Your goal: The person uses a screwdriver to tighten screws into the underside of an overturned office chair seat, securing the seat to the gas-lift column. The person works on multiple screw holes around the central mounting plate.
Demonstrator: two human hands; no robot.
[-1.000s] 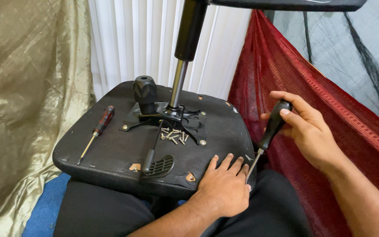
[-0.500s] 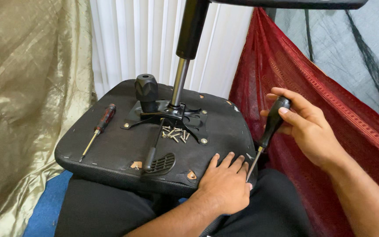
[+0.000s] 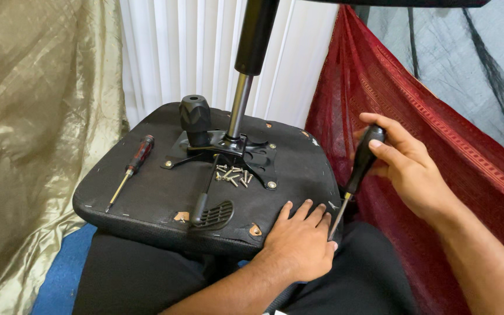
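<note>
While the left hand [image 3: 300, 245] lies flat, fingers spread, on the near corner of an upturned black chair seat [image 3: 147, 198] resting across the person's lap, the right hand [image 3: 406, 169] grips a black-handled screwdriver [image 3: 357, 175], its tip angled down beside the seat's edge. Farther on, loose screws [image 3: 233, 175] lie by the metal mounting plate [image 3: 252, 154]; a second, red-handled screwdriver [image 3: 130, 169] rests at left.

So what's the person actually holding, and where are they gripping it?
The right hand grips a screwdriver by its black handle. The left hand holds nothing; it lies flat on the upturned seat.
</note>
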